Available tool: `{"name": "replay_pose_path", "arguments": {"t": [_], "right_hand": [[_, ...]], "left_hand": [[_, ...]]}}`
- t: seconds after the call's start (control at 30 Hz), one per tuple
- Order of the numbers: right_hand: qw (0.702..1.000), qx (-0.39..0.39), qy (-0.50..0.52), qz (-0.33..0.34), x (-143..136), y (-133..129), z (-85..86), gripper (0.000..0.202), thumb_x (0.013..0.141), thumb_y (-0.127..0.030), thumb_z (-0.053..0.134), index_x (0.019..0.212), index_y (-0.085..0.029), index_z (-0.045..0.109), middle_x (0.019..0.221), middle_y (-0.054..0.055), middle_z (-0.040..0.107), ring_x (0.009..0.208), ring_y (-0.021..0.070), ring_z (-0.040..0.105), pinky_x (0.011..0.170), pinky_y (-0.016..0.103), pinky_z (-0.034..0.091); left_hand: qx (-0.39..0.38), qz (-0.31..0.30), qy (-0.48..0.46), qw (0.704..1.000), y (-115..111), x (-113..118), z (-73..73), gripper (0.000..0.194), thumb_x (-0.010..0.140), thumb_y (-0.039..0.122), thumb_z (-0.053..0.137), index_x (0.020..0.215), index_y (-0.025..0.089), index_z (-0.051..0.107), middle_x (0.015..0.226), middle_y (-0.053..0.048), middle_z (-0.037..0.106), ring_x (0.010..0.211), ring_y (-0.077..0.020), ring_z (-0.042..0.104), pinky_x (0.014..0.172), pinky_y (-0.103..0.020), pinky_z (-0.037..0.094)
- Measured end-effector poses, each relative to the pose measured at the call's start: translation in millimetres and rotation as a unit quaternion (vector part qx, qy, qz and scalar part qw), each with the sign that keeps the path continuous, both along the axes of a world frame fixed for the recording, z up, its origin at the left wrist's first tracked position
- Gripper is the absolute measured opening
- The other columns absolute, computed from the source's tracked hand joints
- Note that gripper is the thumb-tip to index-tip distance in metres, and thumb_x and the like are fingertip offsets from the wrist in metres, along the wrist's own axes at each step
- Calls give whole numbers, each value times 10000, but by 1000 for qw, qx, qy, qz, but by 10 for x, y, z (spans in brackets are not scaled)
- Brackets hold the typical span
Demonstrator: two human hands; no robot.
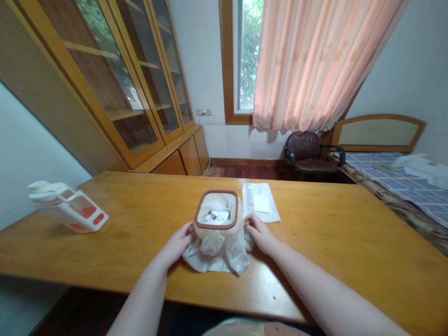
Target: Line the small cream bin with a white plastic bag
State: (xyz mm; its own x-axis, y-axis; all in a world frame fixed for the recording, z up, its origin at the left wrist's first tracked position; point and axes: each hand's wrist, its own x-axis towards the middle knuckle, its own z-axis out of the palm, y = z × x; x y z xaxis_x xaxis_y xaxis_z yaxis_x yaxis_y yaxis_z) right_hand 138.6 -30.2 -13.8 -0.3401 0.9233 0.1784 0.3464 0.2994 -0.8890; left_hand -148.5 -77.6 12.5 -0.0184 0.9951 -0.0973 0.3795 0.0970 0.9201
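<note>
A small bin with a brown rim [199, 207] stands on the wooden table, lined with a translucent plastic bag [224, 249] whose edge hangs down outside. Crumpled white paper or wrappers [217, 216] lie inside it. At the bin's left side, my left hand [181, 240] has its fingers closed on the bag's edge. My right hand [259, 232] is at the right side, fingers pinched on the bag there. Just behind the right hand lies a flat clear packet with a white label [261, 204].
A white and orange plastic container [70, 207] lies tilted at the table's left. Beyond the table [325, 242] are a glass-fronted cabinet [140, 84], a brown armchair [306, 151] and a bed [385, 172] at the right.
</note>
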Motion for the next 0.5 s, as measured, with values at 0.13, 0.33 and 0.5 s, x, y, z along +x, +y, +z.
{"name": "replay_pose_path", "arguments": {"t": [0.13, 0.33, 0.5], "right_hand": [[996, -50, 27, -63, -61, 71, -92, 344, 750, -207, 587, 1076, -172, 481, 910, 32, 612, 735, 152, 573, 698, 291, 468], [985, -126, 52, -104, -121, 248, -23, 185, 677, -151, 641, 858, -185, 627, 649, -25, 587, 647, 149, 536, 651, 269, 425], [907, -279, 282, -145, -126, 623, 91, 236, 695, -180, 650, 926, -197, 601, 646, -28, 621, 623, 163, 597, 652, 288, 485]], "left_hand": [[-26, -10, 4, 1000, 146, -74, -107, 401, 727, 406, 635, 1007, 124, 690, 1096, -136, 714, 1039, -308, 650, 917, -411, 493], [-36, 130, -82, 987, 405, -232, -202, 252, 700, 355, 670, 833, 142, 690, 829, -91, 744, 782, -270, 688, 706, -353, 536], [-145, 136, -341, 919, 783, -212, -3, 182, 797, 262, 595, 891, 120, 659, 773, -99, 735, 742, -254, 712, 739, -379, 569]]}}
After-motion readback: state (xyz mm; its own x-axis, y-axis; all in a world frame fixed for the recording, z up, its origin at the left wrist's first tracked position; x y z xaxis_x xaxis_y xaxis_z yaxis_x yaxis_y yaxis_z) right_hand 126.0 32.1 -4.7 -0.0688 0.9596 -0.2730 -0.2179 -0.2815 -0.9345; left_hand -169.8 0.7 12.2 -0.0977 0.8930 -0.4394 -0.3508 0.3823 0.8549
